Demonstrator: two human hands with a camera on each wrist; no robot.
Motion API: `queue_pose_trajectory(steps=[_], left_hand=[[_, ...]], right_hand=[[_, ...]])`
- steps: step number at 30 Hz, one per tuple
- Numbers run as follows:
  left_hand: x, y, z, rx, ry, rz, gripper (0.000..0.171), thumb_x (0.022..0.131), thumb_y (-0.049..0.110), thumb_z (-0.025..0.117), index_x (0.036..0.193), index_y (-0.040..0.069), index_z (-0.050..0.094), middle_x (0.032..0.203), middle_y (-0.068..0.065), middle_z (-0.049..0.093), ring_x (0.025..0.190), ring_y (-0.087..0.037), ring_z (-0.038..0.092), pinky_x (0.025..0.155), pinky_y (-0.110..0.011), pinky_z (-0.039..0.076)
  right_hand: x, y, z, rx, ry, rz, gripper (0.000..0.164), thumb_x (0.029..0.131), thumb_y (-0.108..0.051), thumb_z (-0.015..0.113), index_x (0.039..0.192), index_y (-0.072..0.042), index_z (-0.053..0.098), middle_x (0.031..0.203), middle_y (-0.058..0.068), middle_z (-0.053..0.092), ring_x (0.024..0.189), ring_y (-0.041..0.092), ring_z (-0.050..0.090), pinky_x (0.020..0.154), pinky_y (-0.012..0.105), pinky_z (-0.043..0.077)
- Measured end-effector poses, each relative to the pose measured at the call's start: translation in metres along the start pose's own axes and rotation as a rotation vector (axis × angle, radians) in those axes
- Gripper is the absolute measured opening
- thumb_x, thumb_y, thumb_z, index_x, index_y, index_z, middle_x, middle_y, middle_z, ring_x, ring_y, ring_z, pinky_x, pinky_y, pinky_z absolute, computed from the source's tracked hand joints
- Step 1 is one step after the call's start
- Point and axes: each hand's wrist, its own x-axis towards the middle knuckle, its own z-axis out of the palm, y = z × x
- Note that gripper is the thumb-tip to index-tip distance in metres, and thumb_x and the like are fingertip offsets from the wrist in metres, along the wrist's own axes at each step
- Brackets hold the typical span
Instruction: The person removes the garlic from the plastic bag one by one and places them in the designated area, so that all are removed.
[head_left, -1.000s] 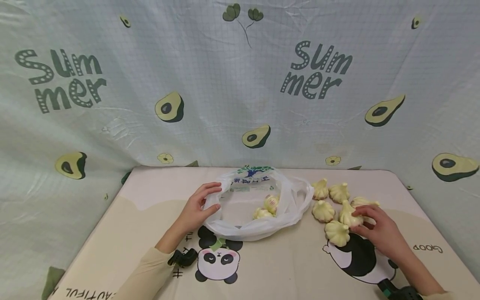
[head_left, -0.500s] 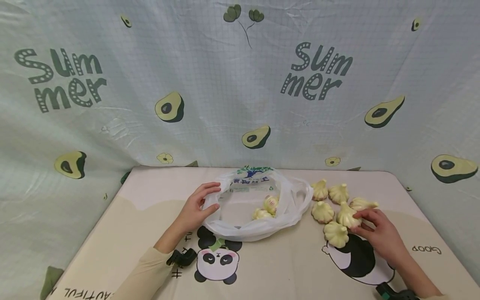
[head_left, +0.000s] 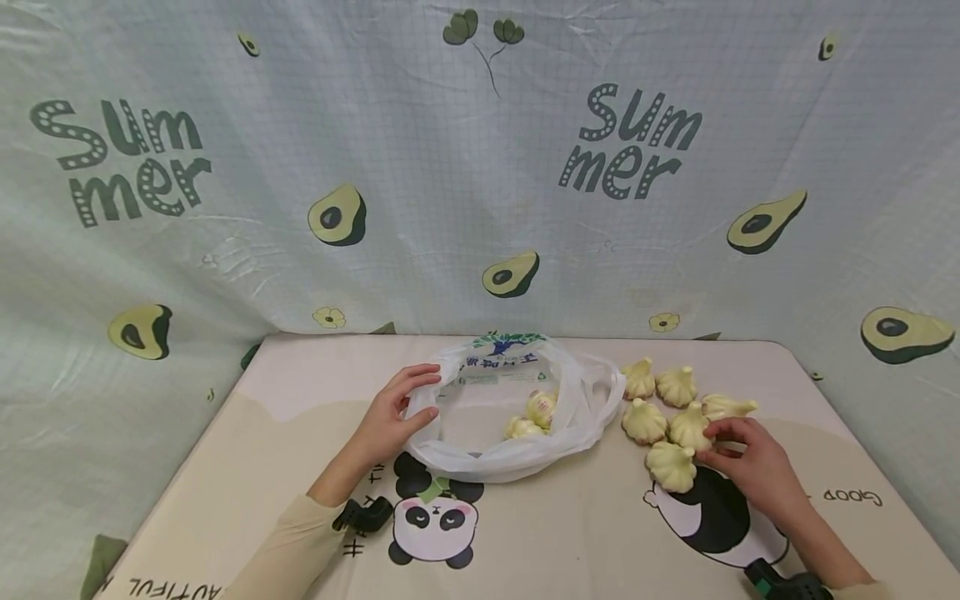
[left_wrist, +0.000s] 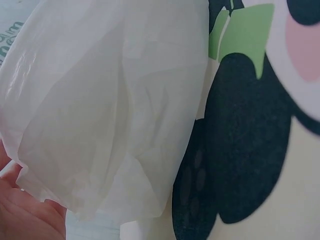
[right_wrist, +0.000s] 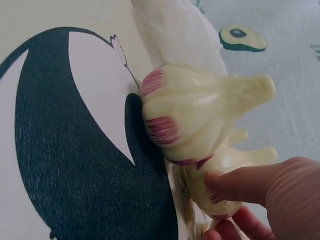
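Note:
A white plastic bag lies with its mouth open on the table, two garlic bulbs inside it. My left hand holds the bag's left rim, thumb over the edge; in the left wrist view the bag's side hides most of the fingers. To the right of the bag, several garlic bulbs sit in a loose group. My right hand pinches one garlic bulb between thumb and fingers. In the right wrist view a nearer bulb partly covers the pinched one.
A pale tablecloth printed with a panda and a black-and-white figure covers the table. Behind it hangs a light curtain with avocado prints. A bag handle spreads close to the leftmost bulbs.
My right hand and the garlic bulb at its fingertips have shifted slightly left, close against the neighbouring bulbs. The left hand and bag stay in place.

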Motion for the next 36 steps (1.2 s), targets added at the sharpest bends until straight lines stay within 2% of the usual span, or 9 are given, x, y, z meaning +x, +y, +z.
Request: queue_pose_trajectory(steps=[6, 9, 13, 16, 20, 23, 29, 34, 36], left_hand=[[0.002, -0.005, -0.001, -0.022, -0.009, 0.005, 0.041, 0.088, 0.001, 0.073, 0.128, 0.004, 0.063, 0.143, -0.01, 0.051, 0.131, -0.028, 0.046, 0.088, -0.029, 0.043], [0.003, -0.005, -0.002, -0.022, -0.012, 0.008, 0.041, 0.088, 0.001, 0.072, 0.128, 0.005, 0.063, 0.143, -0.007, 0.051, 0.131, -0.025, 0.046, 0.089, -0.026, 0.043], [0.004, -0.005, -0.002, -0.019, -0.013, 0.024, 0.041, 0.088, 0.001, 0.072, 0.128, 0.005, 0.063, 0.143, -0.007, 0.051, 0.131, -0.026, 0.047, 0.091, -0.025, 0.044], [0.004, -0.005, -0.002, -0.014, -0.011, 0.023, 0.041, 0.088, 0.002, 0.072, 0.128, 0.005, 0.063, 0.142, -0.007, 0.051, 0.13, -0.027, 0.047, 0.089, -0.025, 0.044], [0.003, -0.006, -0.002, -0.006, -0.007, 0.023, 0.04, 0.088, 0.003, 0.072, 0.128, 0.004, 0.064, 0.142, -0.009, 0.052, 0.13, -0.028, 0.047, 0.086, -0.026, 0.045], [0.003, -0.006, -0.003, -0.006, -0.004, 0.026, 0.041, 0.088, 0.001, 0.072, 0.128, 0.004, 0.063, 0.142, -0.01, 0.052, 0.13, -0.03, 0.047, 0.085, -0.028, 0.045], [0.002, -0.005, -0.003, -0.004, -0.004, 0.018, 0.041, 0.088, -0.001, 0.071, 0.128, 0.004, 0.063, 0.142, -0.009, 0.052, 0.131, -0.029, 0.047, 0.088, -0.029, 0.046], [0.002, -0.005, -0.003, -0.012, -0.009, 0.013, 0.041, 0.087, -0.002, 0.072, 0.127, 0.005, 0.064, 0.142, -0.007, 0.052, 0.131, -0.027, 0.047, 0.088, -0.028, 0.045], [0.002, -0.005, -0.002, -0.016, -0.01, 0.009, 0.04, 0.088, 0.0, 0.072, 0.127, 0.005, 0.064, 0.143, -0.007, 0.051, 0.131, -0.027, 0.046, 0.089, -0.028, 0.045]], right_hand=[[0.002, 0.001, -0.001, 0.008, -0.016, 0.001, 0.034, 0.081, -0.001, 0.08, 0.107, 0.007, 0.06, 0.109, 0.021, 0.052, 0.097, 0.039, 0.061, 0.077, 0.043, 0.054], [0.001, 0.002, -0.005, 0.01, -0.028, -0.006, 0.035, 0.082, -0.002, 0.079, 0.11, 0.007, 0.06, 0.109, 0.02, 0.054, 0.098, 0.038, 0.06, 0.076, 0.039, 0.055], [0.0, 0.002, -0.011, -0.004, -0.012, -0.01, 0.032, 0.083, -0.003, 0.078, 0.111, 0.005, 0.062, 0.11, 0.018, 0.056, 0.1, 0.035, 0.058, 0.073, 0.024, 0.054], [0.0, -0.002, -0.016, -0.01, 0.021, -0.012, 0.029, 0.085, -0.004, 0.077, 0.11, 0.003, 0.063, 0.111, 0.017, 0.057, 0.1, 0.03, 0.057, 0.071, 0.012, 0.047], [0.0, -0.009, -0.021, 0.009, 0.06, -0.025, 0.028, 0.088, -0.007, 0.074, 0.112, 0.002, 0.063, 0.114, 0.018, 0.06, 0.099, 0.011, 0.055, 0.072, 0.005, 0.04], [0.002, -0.016, -0.024, 0.013, 0.068, -0.033, 0.029, 0.09, -0.01, 0.073, 0.115, 0.001, 0.062, 0.116, 0.02, 0.062, 0.097, 0.004, 0.053, 0.072, 0.004, 0.039], [0.009, -0.032, -0.026, 0.011, 0.051, -0.076, 0.03, 0.092, -0.013, 0.072, 0.117, 0.001, 0.062, 0.116, 0.019, 0.063, 0.102, 0.022, 0.058, 0.074, 0.004, 0.04], [0.016, -0.049, -0.025, 0.033, 0.018, -0.157, 0.028, 0.092, -0.014, 0.072, 0.116, -0.001, 0.064, 0.113, 0.016, 0.063, 0.099, 0.013, 0.058, 0.076, 0.006, 0.042], [0.019, -0.057, -0.024, 0.036, 0.006, -0.189, 0.026, 0.092, -0.013, 0.072, 0.114, -0.002, 0.065, 0.112, 0.014, 0.064, 0.098, 0.015, 0.058, 0.076, 0.008, 0.043]])
